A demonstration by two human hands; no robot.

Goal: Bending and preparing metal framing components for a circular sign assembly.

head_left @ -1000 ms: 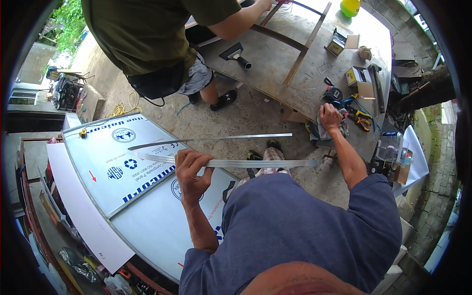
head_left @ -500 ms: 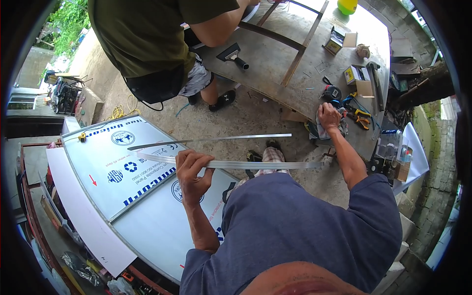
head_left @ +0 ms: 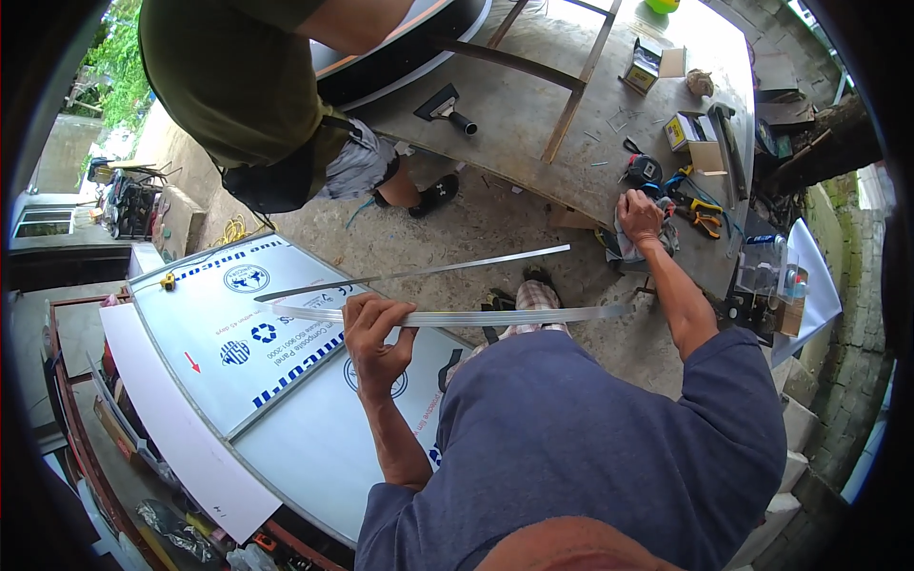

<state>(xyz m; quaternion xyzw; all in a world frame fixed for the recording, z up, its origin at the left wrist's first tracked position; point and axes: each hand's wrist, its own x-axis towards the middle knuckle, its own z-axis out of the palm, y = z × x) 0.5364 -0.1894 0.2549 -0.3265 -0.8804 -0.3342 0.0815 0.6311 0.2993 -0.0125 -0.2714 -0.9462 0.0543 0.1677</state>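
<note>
My left hand (head_left: 378, 333) is closed, thumb and fingers pinching a long flat silvery metal strip (head_left: 514, 318) held level across my body. A second thin metal strip (head_left: 457, 264) slants away above it; the two come together at their left ends, where I cannot tell whether they are joined. My right hand (head_left: 640, 217) is at the table's near corner, fingers curled down over a bunched greyish cloth (head_left: 624, 247); what is under the fingers is hidden. Right beside it lie a black and red tape measure (head_left: 643, 171) and yellow-handled pliers (head_left: 705, 217).
A co-worker in an olive shirt (head_left: 228, 86) stands at the table (head_left: 524, 143) beside a dark rounded object (head_left: 405, 57). A scraper (head_left: 446, 108), a wooden frame (head_left: 571, 105), opened small boxes (head_left: 647, 67) and a hammer (head_left: 728, 152) lie there. Film-covered panels (head_left: 295, 419) are at left.
The co-worker has shifted left, uncovering more of the dark rounded object. The thin strip's far end has risen slightly. Both my hands stay nearly in place while the view moves a little.
</note>
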